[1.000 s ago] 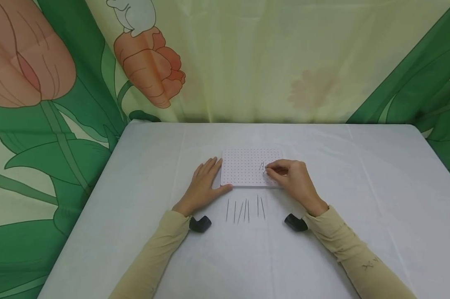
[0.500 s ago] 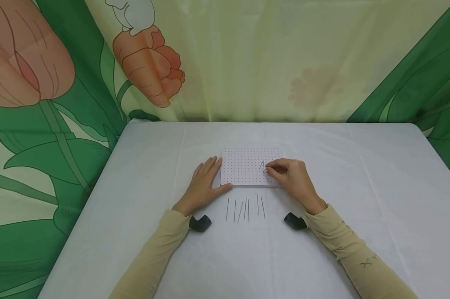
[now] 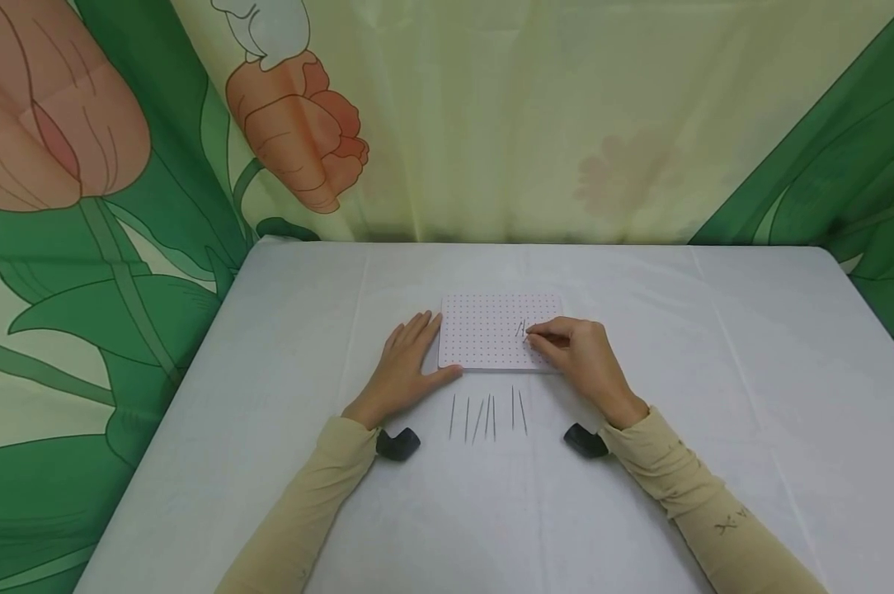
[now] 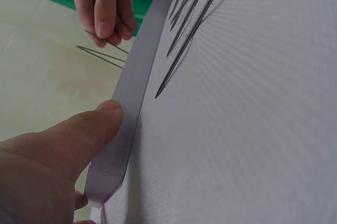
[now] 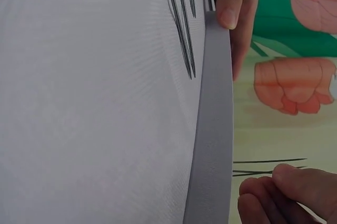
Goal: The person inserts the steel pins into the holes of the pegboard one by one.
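A white board (image 3: 480, 330) with rows of small holes lies on the table. My left hand (image 3: 402, 371) rests at its left side with fingers spread. In the left wrist view its thumb (image 4: 108, 116) presses the board's near edge. Over the board's right part, my right hand (image 3: 584, 355) pinches a thin dark needle (image 4: 118, 48) between thumb and finger. The needle's lower end meets the board; whether it sits in a hole is hidden. Two more needles (image 5: 268, 161) stand up from the board beside it, slightly tilted.
Several loose needles (image 3: 493, 419) lie roughly parallel on the white tablecloth (image 3: 640, 511), between the board and me. A black wrist device sits at each sleeve cuff, left device (image 3: 398, 445) and right device (image 3: 586, 441). A printed curtain (image 3: 491, 124) hangs behind the table.
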Demonstrator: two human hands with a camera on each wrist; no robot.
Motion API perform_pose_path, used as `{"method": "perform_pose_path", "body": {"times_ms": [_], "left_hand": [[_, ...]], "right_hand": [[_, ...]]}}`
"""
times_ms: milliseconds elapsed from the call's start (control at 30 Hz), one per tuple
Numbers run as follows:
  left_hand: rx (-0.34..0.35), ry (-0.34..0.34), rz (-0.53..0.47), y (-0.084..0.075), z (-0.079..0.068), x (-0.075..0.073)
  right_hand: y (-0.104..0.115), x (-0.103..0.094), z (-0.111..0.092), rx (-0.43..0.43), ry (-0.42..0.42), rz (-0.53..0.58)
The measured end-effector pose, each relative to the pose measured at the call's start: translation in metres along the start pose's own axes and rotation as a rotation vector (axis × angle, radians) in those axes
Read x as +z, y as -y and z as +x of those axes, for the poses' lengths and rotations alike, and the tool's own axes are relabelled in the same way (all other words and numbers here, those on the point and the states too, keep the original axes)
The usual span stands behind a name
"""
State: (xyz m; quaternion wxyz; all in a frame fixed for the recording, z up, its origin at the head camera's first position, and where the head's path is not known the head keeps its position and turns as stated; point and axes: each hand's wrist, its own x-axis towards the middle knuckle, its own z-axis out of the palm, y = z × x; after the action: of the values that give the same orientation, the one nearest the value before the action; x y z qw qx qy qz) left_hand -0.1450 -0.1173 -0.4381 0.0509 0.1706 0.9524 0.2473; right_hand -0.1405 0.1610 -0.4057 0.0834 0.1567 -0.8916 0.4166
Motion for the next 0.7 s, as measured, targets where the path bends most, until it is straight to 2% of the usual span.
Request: {"method": "perform_pose_path", "body": {"times_ms": [367,700], "left_hand": [[0.010,-0.006,-0.012,-0.002,-0.002,-0.002],[0.002,0.003,-0.014,-0.003,-0.001,-0.003]], "right_hand": [[0.009,-0.011,-0.010,-0.026,-0.002,-0.037],[0.024,-0.011,-0.018,-0.008,0.087,-0.036]]}}
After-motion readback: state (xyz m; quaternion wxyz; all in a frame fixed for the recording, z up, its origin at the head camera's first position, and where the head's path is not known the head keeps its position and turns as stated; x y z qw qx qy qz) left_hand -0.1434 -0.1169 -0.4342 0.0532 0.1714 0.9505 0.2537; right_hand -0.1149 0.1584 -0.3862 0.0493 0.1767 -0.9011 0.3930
